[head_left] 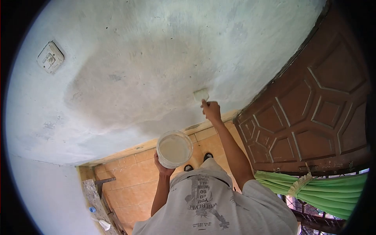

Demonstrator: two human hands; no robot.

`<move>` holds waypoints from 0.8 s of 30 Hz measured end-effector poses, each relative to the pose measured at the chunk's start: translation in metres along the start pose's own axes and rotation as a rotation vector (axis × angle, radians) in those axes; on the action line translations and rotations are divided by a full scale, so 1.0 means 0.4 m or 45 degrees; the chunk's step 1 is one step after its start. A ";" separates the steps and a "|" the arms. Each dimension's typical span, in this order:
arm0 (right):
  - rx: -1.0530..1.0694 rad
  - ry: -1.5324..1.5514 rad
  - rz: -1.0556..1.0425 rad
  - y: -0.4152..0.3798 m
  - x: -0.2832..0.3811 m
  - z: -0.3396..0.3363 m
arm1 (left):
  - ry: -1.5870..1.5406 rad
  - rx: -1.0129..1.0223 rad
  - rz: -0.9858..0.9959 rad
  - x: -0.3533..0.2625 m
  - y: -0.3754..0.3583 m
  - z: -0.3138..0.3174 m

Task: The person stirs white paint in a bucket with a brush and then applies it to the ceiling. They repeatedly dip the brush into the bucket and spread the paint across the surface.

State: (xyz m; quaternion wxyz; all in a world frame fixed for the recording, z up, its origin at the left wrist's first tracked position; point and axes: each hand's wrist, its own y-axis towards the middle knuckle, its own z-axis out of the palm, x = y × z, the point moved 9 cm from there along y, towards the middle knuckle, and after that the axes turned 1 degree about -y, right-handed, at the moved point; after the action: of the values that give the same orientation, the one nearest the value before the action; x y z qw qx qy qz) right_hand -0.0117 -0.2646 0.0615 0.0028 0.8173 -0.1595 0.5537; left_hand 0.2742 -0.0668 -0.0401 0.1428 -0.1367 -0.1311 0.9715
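Note:
Fingers of my left hand (163, 167) are wrapped round the side and base of a round, clear tub (174, 149) of pale liquid, at waist height. My right hand (212, 111) pinches a pale, wide brush (201, 94), whose bristles touch the wall (156, 51). A large damp, greyish patch (129, 82) spreads over the wall to the left of the brush. The rest of the wall is pale blue-white with small pits and stains.
A switch plate (51, 58) is on the wall at upper left. On the right are a brown panelled door (305, 113) and a green curtain (325, 188). A worn wooden piece (93, 196) stands at lower left on orange floor tiles (133, 182).

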 end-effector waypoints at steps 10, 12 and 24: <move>-0.236 0.251 -0.534 -0.146 0.401 -0.147 | -0.041 -0.026 -0.048 0.005 -0.001 -0.004; -0.239 0.175 -0.519 -0.113 0.364 -0.126 | -0.014 -0.058 -0.032 0.003 0.003 -0.018; -0.086 -0.243 -0.148 0.017 -0.107 0.076 | 0.021 -0.019 -0.002 -0.015 -0.004 -0.015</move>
State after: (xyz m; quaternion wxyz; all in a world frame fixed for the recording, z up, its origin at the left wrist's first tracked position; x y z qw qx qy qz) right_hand -0.0003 -0.2655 0.0100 0.0473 0.8736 -0.1300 0.4665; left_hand 0.2818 -0.0658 -0.0439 0.1437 -0.1456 -0.1372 0.9692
